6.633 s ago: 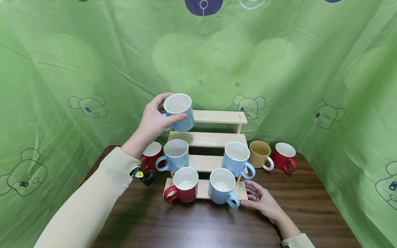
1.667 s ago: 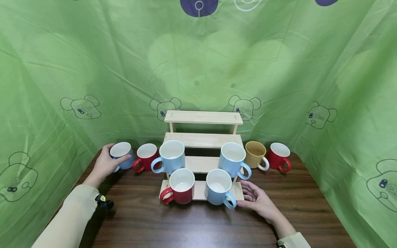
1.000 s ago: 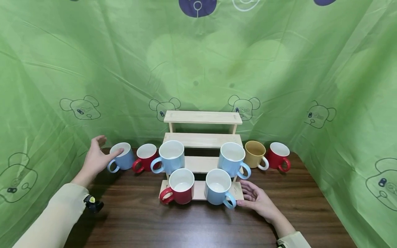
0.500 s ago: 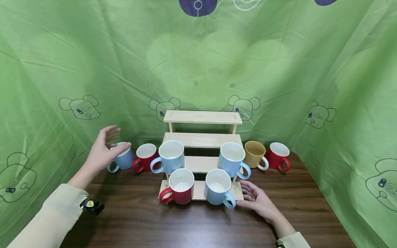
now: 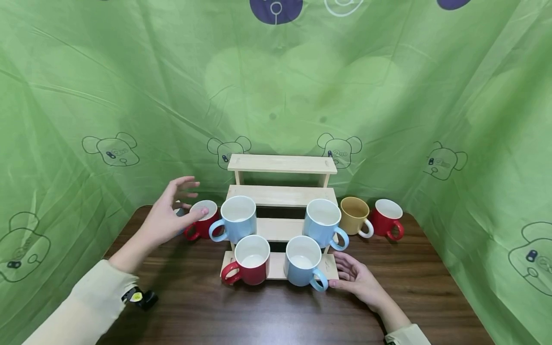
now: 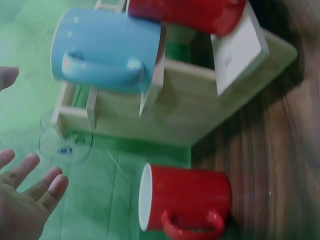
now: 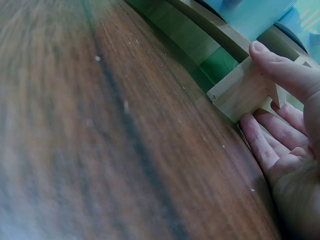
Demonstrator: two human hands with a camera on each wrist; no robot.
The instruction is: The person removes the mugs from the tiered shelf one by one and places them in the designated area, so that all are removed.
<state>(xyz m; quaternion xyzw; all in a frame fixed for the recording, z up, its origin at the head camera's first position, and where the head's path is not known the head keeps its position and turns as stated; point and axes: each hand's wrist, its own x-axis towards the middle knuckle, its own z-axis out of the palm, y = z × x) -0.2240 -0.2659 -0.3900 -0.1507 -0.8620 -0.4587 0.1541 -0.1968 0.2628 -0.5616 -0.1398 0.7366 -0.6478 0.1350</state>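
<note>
My left hand [image 5: 166, 215] hovers with spread fingers at a red mug [image 5: 208, 227] left of the wooden tiered rack [image 5: 282, 195]; the thumb overlaps the mug's rim. In the left wrist view, the fingers [image 6: 47, 192] stand apart from that red mug, which rests upright with its handle outward. A light blue mug [image 5: 178, 211] is mostly hidden behind this hand. My right hand [image 5: 360, 282] holds the right end of the rack's lowest step. In the right wrist view, its thumb [image 7: 277, 65] lies against the step's edge and the other fingers are at the side.
The lowest step bears a red mug [image 5: 252, 261] and a blue mug [image 5: 304, 261]. Two blue mugs, one left [image 5: 239, 220] and one right [image 5: 322, 223], stand on the second step. A yellow mug [image 5: 354, 215] and another red mug [image 5: 386, 219] stand right of the rack.
My left hand carried a blue mug from above the rack to the table's far left and let go of it. It then moved right to the red mug. My right hand stayed put.
</note>
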